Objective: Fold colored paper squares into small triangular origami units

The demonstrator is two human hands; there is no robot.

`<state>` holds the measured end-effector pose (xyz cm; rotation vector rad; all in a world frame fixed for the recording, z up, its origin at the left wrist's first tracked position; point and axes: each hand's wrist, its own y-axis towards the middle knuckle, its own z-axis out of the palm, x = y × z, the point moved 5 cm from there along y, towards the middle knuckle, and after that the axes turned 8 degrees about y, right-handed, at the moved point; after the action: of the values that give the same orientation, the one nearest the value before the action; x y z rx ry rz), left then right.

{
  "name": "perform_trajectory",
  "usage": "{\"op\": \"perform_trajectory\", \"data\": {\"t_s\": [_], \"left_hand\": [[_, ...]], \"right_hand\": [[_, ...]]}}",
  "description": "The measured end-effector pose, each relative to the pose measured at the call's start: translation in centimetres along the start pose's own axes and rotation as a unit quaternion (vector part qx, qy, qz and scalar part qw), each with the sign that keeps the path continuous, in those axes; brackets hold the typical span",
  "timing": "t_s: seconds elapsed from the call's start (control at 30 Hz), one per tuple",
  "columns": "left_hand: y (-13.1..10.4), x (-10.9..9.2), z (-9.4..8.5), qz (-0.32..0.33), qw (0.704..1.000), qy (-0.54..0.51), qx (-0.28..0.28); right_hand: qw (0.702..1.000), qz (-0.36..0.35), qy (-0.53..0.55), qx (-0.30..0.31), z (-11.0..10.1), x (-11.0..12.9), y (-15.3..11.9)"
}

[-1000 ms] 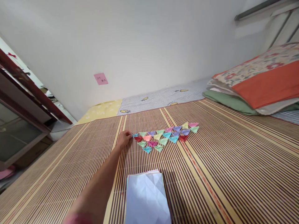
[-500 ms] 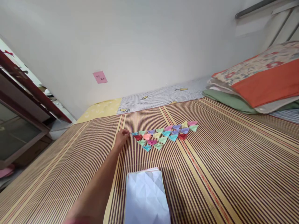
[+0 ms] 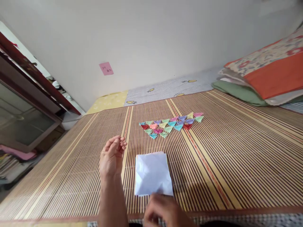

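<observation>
My left hand (image 3: 112,156) is raised above the mat, left of the stack of paper. Its fingers curl in toward the thumb, and nothing shows between them. At the near edge of the stack of paper (image 3: 152,173) is my right hand (image 3: 163,209), blurred, with its fingers bent; whether it grips the top sheet I cannot make out. That sheet is pale bluish-white, square and creased. Farther off, small folded paper triangles (image 3: 168,129) in several colours lie in slanting rows. Neither hand touches them.
A striped bamboo mat (image 3: 78,164) covers the bed. Folded bedding (image 3: 267,82) in orange, floral and green is piled at the far right. A pink note (image 3: 106,68) is stuck to the white wall (image 3: 165,37). On the left is a glass-panelled cabinet (image 3: 19,116).
My left hand has drawn back from the left end of the paper triangles toward me. My right hand has come into view at the near edge of the stack. The view has shifted.
</observation>
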<state>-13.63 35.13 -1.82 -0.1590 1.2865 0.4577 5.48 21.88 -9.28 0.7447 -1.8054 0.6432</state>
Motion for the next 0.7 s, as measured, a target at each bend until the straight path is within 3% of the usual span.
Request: {"op": "perform_trajectory", "data": {"t_s": [0.07, 0.13, 0.3, 0.7], "left_hand": [[-0.9, 0.6, -0.5, -0.044, 0.997, -0.054, -0.036], [-1.1, 1.4, -0.7, -0.066, 0.993, -0.077, -0.055], [-0.8, 2.7, -0.8, -0.088, 0.989, -0.104, -0.059], [0.2, 4.3, -3.1, -0.117, 0.982, -0.128, -0.077]], "right_hand": [[0.97, -0.08, -0.1, -0.207, -2.9, 0.4, -0.3], [0.936, -0.116, -0.187, -0.274, -3.9, 0.2, -0.4], [0.919, -0.086, -0.277, -0.267, -3.4, -2.2, 0.8], [0.949, -0.088, -0.208, -0.218, -4.2, -2.9, 1.0]]}}
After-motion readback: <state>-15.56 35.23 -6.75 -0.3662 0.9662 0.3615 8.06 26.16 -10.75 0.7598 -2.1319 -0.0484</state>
